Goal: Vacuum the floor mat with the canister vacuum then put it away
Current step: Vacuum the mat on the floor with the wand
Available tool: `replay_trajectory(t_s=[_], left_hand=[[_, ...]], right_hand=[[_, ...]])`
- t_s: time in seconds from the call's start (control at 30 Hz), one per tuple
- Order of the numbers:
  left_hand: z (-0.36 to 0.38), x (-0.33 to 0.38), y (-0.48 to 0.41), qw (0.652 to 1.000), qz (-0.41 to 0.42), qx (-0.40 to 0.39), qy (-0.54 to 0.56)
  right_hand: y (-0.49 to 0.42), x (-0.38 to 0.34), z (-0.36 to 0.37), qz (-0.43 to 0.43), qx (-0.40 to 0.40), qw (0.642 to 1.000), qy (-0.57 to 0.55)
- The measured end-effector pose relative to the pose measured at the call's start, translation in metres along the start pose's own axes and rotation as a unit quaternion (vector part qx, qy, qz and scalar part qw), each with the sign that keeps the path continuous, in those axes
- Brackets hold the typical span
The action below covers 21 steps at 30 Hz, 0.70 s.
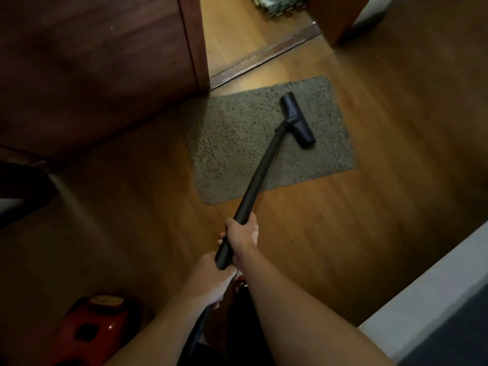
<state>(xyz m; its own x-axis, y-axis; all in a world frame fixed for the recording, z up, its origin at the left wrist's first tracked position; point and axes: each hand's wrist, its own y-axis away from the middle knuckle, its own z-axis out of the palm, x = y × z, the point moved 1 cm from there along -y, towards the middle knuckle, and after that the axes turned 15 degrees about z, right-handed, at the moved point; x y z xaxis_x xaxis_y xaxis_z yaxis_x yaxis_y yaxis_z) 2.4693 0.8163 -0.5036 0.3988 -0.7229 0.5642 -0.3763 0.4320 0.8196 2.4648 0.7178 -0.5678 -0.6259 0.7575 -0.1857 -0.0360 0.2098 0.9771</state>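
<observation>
Wood floor point(369, 207) with grey mat point(232, 146), red canister point(97, 326)

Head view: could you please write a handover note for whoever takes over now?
Right hand grips the black wand; left hand grips its near end. Floor head sits on the grey mat, towards its far right. Red canister on the floor at the person's left. Vacuuming is under way; how much is covered cannot be told. Left: finish the mat, put the vacuum away.

Both bare forearms enter from the bottom edge and converge at lower centre. Right hand point(241, 232) sits higher in frame, fingers wrapped round the black wand point(260, 175). Left hand point(211, 280) just below it, gripping at the wand's near end.
</observation>
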Motion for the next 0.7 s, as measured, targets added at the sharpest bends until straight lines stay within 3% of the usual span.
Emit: replay_trajectory(t_s=[0.47, 0.7], left_hand=[[-0.098, -0.127, 0.093, 0.999, 0.012, 0.037, -0.027], [-0.116, -0.178, 0.139, 0.998, -0.027, 0.029, -0.048]], right_hand=[[0.063, 0.132, 0.107, 0.024, -0.035, 0.999, 0.031], [0.089, 0.2, 0.128, 0.034, -0.059, 0.998, -0.005]])
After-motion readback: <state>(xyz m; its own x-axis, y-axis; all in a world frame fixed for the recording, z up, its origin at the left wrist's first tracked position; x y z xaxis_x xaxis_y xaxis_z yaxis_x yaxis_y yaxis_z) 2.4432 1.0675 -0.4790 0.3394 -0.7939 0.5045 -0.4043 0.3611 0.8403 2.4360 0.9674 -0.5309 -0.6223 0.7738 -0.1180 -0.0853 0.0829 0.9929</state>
